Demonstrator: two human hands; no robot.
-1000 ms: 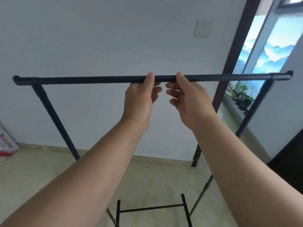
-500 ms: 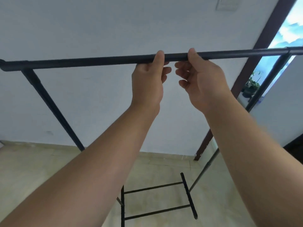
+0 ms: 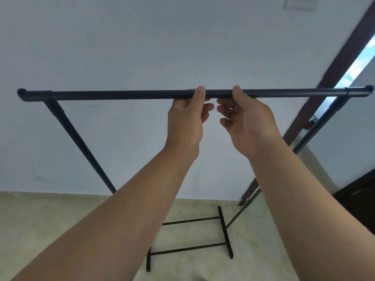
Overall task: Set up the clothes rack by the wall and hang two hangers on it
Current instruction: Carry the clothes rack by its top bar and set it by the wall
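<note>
My left hand (image 3: 185,120) and right hand (image 3: 246,120) pinch the middle of the black metal clothes rack's (image 3: 121,94) top bar, close together in front of the pale wall (image 3: 182,47), so such a narrow grip could let either end swing and knock it.

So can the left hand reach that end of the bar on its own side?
Probably yes. The left hand already grips the top bar near its middle, and the stretch from there to the capped left end is bare, with no hangers on it. It would likely need a sideways slide or a step.
</note>
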